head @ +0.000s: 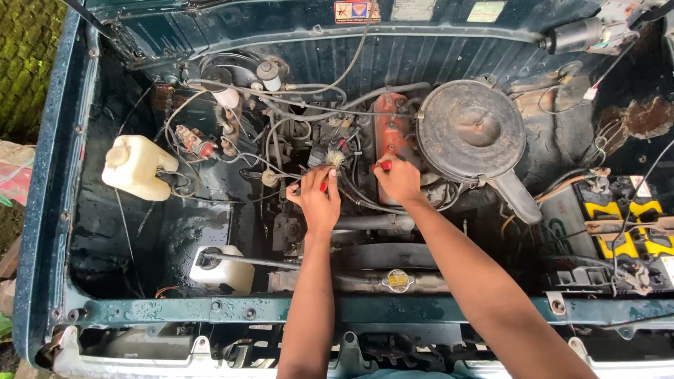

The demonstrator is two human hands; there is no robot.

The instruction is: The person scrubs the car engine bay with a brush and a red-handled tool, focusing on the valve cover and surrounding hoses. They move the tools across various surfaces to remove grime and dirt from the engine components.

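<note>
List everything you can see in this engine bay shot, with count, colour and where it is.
Air filter housing: one, dark grey, round, upper right of centre.
Engine cover: one, rusty red, centre, left of the air filter housing.
Fluid tank: one, cream, left side.
Second tank: one, white, lower left, near the front rail.
Radiator cap: one, metal with a yellow label, lower centre.
Battery: one, black with yellow patches, right edge.
Hoses and wires: many, grey and black, across the upper centre.
Front rail: one, dark green, along the bottom.
Brush: one, pale bristles, red handle, in the left hand.
Red-handled tool: one, in the right hand; its kind cannot be told.
Left hand: centre, gripping the brush.
Right hand: centre, beside the engine cover.
</note>
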